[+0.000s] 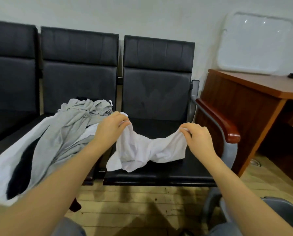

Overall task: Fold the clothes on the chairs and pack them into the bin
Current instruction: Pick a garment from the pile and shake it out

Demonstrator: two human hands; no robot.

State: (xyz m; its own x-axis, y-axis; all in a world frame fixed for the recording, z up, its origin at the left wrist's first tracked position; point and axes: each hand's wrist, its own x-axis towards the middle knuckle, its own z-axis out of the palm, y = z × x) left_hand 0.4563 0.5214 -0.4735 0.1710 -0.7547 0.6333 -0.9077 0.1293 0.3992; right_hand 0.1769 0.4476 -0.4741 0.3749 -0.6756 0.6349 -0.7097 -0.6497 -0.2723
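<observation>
A small white garment is hanging stretched between the two hands, above the seat of the right-hand black chair. It is thin, crumpled cloth, bunched into folds through its middle, and what kind of garment it is cannot be told. Its top edge is sagging in a shallow curve from one grip to the other, so its long axis is running left to right, roughly along the front edge of the seat. Its loose lower corners are drooping down, and the lowest flap, below the left grip, is lying on or just over the seat.

The left hand is pinching the left top corner, fingers curled over the cloth with a bit of white poking out above them. The right hand is pinching the right top corner between thumb and curled fingers. Both forearms are reaching in from the bottom of the view.

Left of the left grip, a pile of grey clothes is lying heaped on the middle chair, with a white piece and something black under it, trailing down over the front of the seat. A third black chair is standing further left. Right of the right grip, a wooden armrest is ending the row, and beyond it a brown bench is standing with a white plastic lid leaning against the wall above it
</observation>
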